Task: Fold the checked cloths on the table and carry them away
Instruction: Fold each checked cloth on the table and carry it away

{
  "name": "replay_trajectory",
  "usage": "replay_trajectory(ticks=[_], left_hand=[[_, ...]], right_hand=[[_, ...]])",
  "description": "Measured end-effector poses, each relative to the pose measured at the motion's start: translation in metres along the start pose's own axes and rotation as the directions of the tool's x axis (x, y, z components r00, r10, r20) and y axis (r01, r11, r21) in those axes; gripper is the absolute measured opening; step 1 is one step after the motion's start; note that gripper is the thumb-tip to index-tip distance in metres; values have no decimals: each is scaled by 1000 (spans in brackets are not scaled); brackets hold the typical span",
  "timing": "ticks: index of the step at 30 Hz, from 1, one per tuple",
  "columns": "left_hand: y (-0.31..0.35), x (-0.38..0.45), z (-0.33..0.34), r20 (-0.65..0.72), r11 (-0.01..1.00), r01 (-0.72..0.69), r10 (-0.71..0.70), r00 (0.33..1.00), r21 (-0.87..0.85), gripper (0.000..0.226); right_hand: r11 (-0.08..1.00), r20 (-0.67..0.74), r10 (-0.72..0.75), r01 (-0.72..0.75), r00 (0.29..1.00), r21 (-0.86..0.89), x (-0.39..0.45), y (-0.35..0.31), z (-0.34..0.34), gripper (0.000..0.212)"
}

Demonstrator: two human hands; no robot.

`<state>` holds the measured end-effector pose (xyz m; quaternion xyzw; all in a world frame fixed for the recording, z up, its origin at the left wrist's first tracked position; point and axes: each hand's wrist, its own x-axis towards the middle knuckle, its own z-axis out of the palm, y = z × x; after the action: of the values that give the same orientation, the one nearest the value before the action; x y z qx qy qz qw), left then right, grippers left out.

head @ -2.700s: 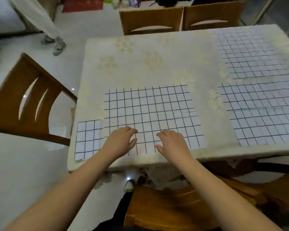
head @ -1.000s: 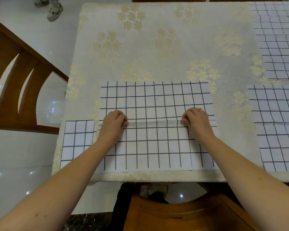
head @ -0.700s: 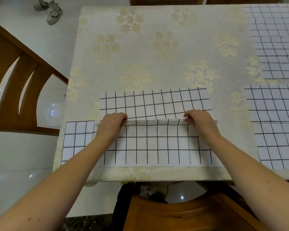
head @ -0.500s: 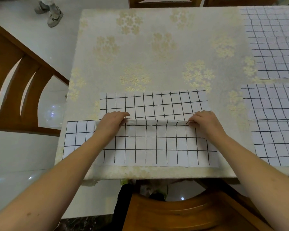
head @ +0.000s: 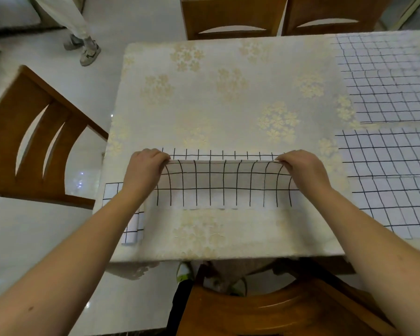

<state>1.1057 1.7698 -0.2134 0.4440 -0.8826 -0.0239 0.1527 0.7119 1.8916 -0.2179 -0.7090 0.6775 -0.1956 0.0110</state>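
The near edge has come up and over; both hands' fingers (head: 161, 156) pinch the checked cloth (head: 223, 185) corners.

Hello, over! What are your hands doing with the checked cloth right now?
Left grip and right grip pinch the checked cloth, folding it. Nothing in the way.

Centre cloth (head: 223, 187) on table (head: 228, 98); 2 cloths (head: 393, 180) right; folded cloth (head: 131, 229) left.

— Sleeves? 
— None; both forearms bare up to the frame edge. 
— Rings, watch? 
— Nothing on left hand (head: 144, 169) or right hand (head: 302, 169). Dark trouser leg, pale shoe below.
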Motion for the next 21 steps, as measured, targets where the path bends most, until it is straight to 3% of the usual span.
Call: replay_trajectory(ticks=[6, 12, 16, 21], left_hand=[[3, 17, -45, -221, 999, 25, -17, 975, 33, 5], [0, -9, -51, -235, 998, -55, 54, 970, 2, 18], [9, -50, -28, -206, 995, -88, 78, 975, -38, 12], [17, -99, 21, 9, 995, 43, -43, 999, -87, 17]], right_hand=[[999, -198, -45, 43, 979, -12, 12, -10, -31, 21], [999, -326, -38, 35, 945, -15, -16, -17, -42, 25], [1000, -278, -24, 25, 960, 0, -60, -20, -23, 29], [994, -30, 105, -104, 994, 39, -111, -23, 19, 34]])
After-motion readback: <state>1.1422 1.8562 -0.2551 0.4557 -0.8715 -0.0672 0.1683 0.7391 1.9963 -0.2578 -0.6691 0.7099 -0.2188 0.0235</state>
